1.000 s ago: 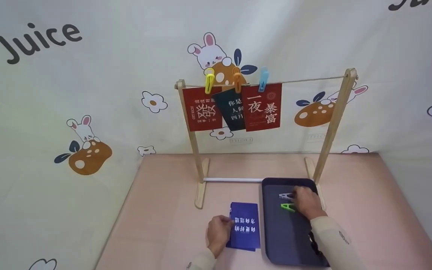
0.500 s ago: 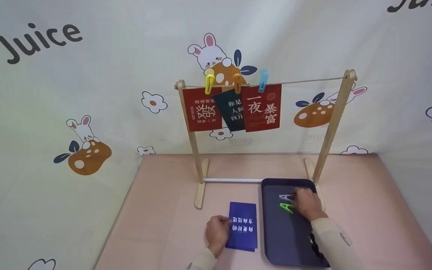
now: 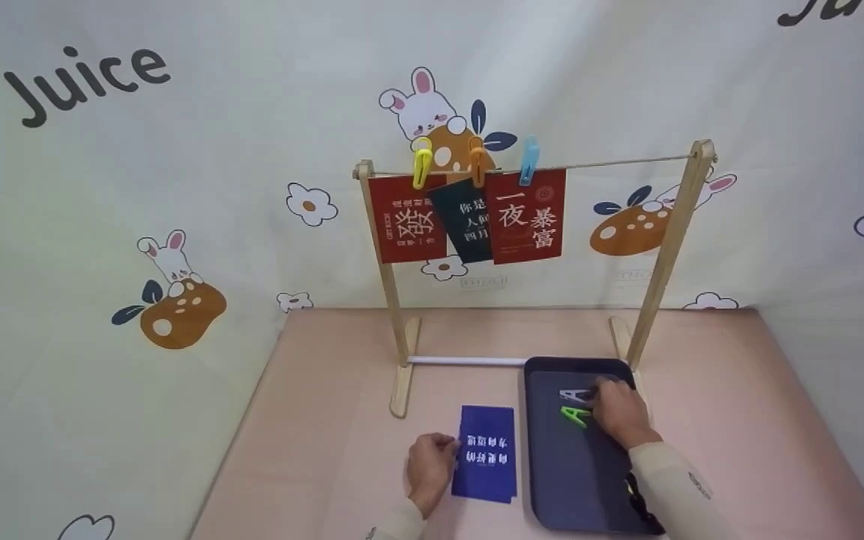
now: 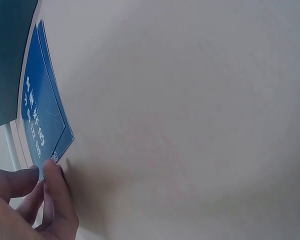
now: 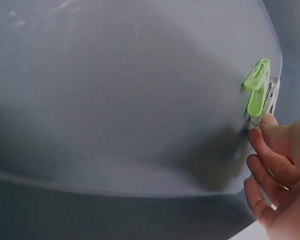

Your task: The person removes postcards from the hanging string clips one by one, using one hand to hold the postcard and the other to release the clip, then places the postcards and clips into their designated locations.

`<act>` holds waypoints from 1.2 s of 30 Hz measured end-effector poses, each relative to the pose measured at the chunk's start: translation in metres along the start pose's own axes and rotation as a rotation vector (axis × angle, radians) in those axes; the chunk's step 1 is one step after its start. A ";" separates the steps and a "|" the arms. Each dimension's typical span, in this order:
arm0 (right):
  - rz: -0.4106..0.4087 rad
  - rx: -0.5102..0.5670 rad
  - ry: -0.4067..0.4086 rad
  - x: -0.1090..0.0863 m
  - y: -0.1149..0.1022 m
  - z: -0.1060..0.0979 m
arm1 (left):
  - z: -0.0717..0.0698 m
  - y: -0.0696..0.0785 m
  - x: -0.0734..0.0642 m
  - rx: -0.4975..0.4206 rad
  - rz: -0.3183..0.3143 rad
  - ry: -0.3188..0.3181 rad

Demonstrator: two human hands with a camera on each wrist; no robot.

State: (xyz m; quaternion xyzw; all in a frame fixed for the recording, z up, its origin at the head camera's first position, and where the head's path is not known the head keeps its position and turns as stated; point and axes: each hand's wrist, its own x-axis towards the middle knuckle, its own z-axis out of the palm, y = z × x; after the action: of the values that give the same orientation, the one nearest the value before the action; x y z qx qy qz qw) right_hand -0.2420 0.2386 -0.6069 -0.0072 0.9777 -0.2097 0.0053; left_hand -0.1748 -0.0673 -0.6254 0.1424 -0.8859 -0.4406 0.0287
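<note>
On the pink tabletop lie blue cards [image 3: 488, 469] with white lettering, stacked slightly out of line. My left hand [image 3: 430, 466] pinches the upper card's left edge between thumb and fingers; the left wrist view shows the fingertips [image 4: 53, 167] at its corner. Inside the dark tray [image 3: 563, 487], my right hand [image 3: 622, 411] pinches the end of a pale grey clothespin [image 3: 571, 396]. A green clothespin [image 5: 258, 87] lies right beside it. My other right fingers [image 5: 264, 172] are bent beside the tray wall, and the grey clothespin's far end is partly hidden.
Behind stands a wooden frame [image 3: 657, 262] with a string [image 3: 612, 162]. Yellow [image 3: 422, 165], orange [image 3: 478, 166] and blue [image 3: 529, 161] clothespins hold two red cards and a dark green card on it. Something black [image 3: 638, 499] lies in the tray under my right forearm.
The grey and green clothespins have turned slightly in the tray. My left hand has drawn a little left, and the upper blue card has shifted slightly over the one beneath.
</note>
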 end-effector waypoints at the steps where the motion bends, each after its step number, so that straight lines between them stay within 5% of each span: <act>1: -0.009 0.000 0.015 -0.001 0.000 0.000 | 0.000 0.000 0.000 0.003 0.003 -0.001; 18: -0.151 0.007 0.256 -0.013 -0.017 -0.027 | -0.026 0.018 0.004 -0.060 0.063 -0.063; 27: -0.230 0.076 0.367 -0.031 -0.031 -0.043 | -0.038 0.053 0.000 -0.167 0.101 -0.136; 36: -0.359 0.080 0.548 -0.044 -0.044 -0.069 | -0.051 0.077 -0.010 -0.181 0.140 -0.189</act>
State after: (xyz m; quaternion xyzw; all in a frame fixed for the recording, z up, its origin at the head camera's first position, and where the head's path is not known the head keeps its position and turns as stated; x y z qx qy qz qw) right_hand -0.1984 0.2272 -0.5251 -0.1227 0.9169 -0.2394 -0.2948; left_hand -0.1742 -0.0601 -0.5324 0.0351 -0.8489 -0.5272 -0.0115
